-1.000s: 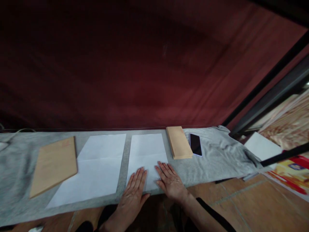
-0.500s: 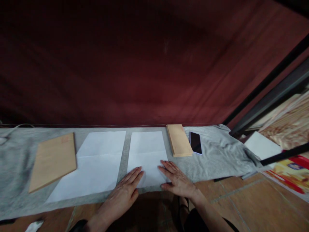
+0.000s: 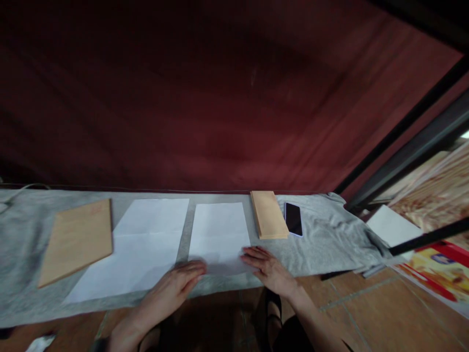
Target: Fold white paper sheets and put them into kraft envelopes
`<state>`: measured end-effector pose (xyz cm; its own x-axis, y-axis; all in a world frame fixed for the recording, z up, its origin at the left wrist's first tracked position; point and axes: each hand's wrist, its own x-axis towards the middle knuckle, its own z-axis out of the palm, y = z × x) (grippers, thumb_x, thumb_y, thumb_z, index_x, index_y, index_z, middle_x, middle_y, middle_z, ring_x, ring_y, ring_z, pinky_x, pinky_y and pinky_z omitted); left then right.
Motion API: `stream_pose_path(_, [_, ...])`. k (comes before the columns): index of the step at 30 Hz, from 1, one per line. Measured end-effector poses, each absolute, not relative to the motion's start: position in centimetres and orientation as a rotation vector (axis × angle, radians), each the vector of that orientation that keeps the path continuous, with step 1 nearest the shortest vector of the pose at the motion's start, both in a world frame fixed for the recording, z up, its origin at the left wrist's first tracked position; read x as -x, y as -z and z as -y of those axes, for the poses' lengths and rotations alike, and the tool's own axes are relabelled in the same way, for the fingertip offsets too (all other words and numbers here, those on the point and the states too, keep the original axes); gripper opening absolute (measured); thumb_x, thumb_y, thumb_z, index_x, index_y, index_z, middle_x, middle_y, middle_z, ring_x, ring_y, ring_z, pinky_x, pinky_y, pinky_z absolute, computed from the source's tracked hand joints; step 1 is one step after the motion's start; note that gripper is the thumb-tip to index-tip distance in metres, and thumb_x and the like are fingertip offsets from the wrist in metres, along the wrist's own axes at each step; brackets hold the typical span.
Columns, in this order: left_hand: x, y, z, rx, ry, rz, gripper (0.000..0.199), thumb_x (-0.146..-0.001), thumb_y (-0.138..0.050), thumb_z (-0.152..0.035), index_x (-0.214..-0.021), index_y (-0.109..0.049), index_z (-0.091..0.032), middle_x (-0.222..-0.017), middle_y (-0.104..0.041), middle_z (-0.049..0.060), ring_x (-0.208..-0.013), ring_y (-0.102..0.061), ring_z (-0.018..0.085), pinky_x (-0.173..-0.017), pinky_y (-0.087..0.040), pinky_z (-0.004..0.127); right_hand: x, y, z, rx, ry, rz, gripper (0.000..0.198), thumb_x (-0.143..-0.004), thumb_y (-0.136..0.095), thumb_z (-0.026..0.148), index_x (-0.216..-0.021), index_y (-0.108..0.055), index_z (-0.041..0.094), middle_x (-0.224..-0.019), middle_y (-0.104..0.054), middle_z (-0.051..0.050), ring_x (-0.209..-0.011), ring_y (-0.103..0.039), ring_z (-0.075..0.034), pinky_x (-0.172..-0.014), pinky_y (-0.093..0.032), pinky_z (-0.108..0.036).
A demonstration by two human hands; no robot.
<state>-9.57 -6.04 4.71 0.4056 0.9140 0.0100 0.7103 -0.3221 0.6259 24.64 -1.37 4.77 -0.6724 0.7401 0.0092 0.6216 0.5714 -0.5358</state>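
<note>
A white sheet of paper (image 3: 219, 230) with a fold crease lies on the grey cloth (image 3: 330, 239) in front of me. My left hand (image 3: 172, 289) has its fingers curled at the sheet's near left corner. On the near right corner sits my right hand (image 3: 269, 269), fingers on the paper. The sheet's near edge looks slightly raised and shadowed between the two hands. A larger creased white sheet (image 3: 144, 244) lies just to the left.
A tan envelope (image 3: 76, 239) lies at the left. A stack of tan envelopes (image 3: 268, 221) and a black phone (image 3: 293, 219) lie right of the sheet. Dark red fabric hangs behind the cloth. More white paper (image 3: 392, 228) and a colourful print (image 3: 439, 271) are at far right.
Both hands slid back from the sheet's lower middle to its near corners. The left fingers curled at the corner, and the near edge of the sheet now looks lifted.
</note>
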Motion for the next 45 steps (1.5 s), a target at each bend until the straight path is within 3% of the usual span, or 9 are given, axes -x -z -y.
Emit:
stream_pose_path(4, [9.6,-5.8,7.1,-1.951,-0.455,-1.324,0.037,-0.098,-0.046,-0.045,-0.120,-0.072,-0.032,-0.123,-0.073,0.000,-0.113,-0.067,0.021,-0.101,-0.051,0.032,-24.9,-5.7,1.8,1.093,-0.794,2.514,0.049,-0.090,-0.065,0.026,-0.139,-0.058,0.030,-0.144,-0.057,-0.004,-0.138,-0.048,-0.023,-0.120,-0.031,-0.045])
stream_pose_path(8, [9.7,-7.3,7.4,-1.808,-0.432,-1.262,0.037,-0.095,-0.050,-0.048,-0.117,-0.074,-0.030,-0.120,-0.074,0.001,-0.111,-0.067,0.022,-0.100,-0.051,0.032,-24.5,-6.1,2.0,1.071,-0.801,2.537,0.051,-0.087,-0.063,0.016,-0.136,-0.061,0.031,-0.145,-0.056,-0.004,-0.137,-0.048,-0.022,-0.122,-0.027,-0.046])
stream_pose_path(14, [11.8,-7.0,6.8,-1.793,-0.369,-1.137,0.065,-0.081,-0.072,-0.043,-0.143,-0.051,-0.037,-0.151,-0.051,0.000,-0.139,-0.047,0.028,-0.116,-0.037,0.043,-23.9,-6.6,2.2,1.025,-0.959,2.322,0.033,-0.095,-0.055,0.019,-0.122,-0.071,0.029,-0.121,-0.073,-0.002,-0.122,-0.062,-0.020,-0.110,-0.045,-0.038])
stream_pose_path(17, [12.5,-5.1,6.0,-1.896,-0.418,-1.141,0.058,-0.083,-0.070,-0.038,-0.140,-0.056,-0.037,-0.151,-0.050,0.001,-0.141,-0.044,0.027,-0.118,-0.033,0.046,-23.7,-6.8,2.1,0.983,-1.080,2.256,0.027,-0.096,-0.058,0.028,-0.118,-0.073,0.029,-0.118,-0.074,-0.003,-0.117,-0.065,-0.021,-0.106,-0.049,-0.037])
stream_pose_path(23, [11.9,-4.1,4.7,-1.875,-0.575,-1.282,0.032,-0.084,-0.063,-0.042,-0.111,-0.077,-0.030,-0.126,-0.071,0.003,-0.120,-0.064,0.026,-0.108,-0.047,0.038,-23.5,-7.0,1.7,0.983,-1.173,2.192,0.031,-0.095,-0.060,0.039,-0.121,-0.072,0.027,-0.125,-0.071,-0.006,-0.119,-0.064,-0.023,-0.105,-0.048,-0.037])
stream_pose_path(27, [10.8,-5.8,5.4,-1.745,-0.515,-1.296,0.037,-0.089,-0.055,-0.050,-0.109,-0.077,-0.027,-0.110,-0.077,0.003,-0.104,-0.070,0.024,-0.095,-0.053,0.031,-23.8,-7.1,1.6,0.960,-1.176,2.218,0.030,-0.097,-0.056,0.038,-0.118,-0.074,0.026,-0.124,-0.071,-0.006,-0.116,-0.065,-0.023,-0.104,-0.048,-0.037])
stream_pose_path(35, [10.8,-5.6,4.5,-1.517,-0.581,-1.356,0.049,-0.081,-0.058,-0.061,-0.097,-0.077,-0.018,-0.098,-0.077,0.005,-0.096,-0.068,0.027,-0.087,-0.054,0.034,-24.0,-4.5,0.9,1.307,-1.041,2.089,0.028,-0.096,-0.054,0.036,-0.100,-0.076,0.020,-0.099,-0.078,-0.005,-0.092,-0.071,-0.023,-0.083,-0.055,-0.032])
stream_pose_path(38, [10.6,-5.9,3.8,-1.418,-0.637,-1.350,0.052,-0.078,-0.059,-0.063,-0.096,-0.076,-0.018,-0.094,-0.076,0.004,-0.094,-0.066,0.026,-0.087,-0.052,0.034,-23.7,-3.9,0.1,1.273,-1.071,2.030,0.027,-0.095,-0.054,0.035,-0.107,-0.073,0.019,-0.104,-0.076,-0.006,-0.095,-0.070,-0.023,-0.084,-0.054,-0.033])
stream_pose_path(45, [9.7,-7.1,3.0,-1.277,-0.648,-1.467,0.058,-0.066,-0.062,-0.074,-0.077,-0.072,-0.018,-0.072,-0.068,0.002,-0.072,-0.060,0.021,-0.068,-0.049,0.030,-22.6,-3.7,-1.1,1.532,-0.910,1.992,0.014,-0.091,-0.054,0.029,-0.087,-0.063,0.020,-0.073,-0.066,0.001,-0.067,-0.061,-0.015,-0.062,-0.043,-0.024])
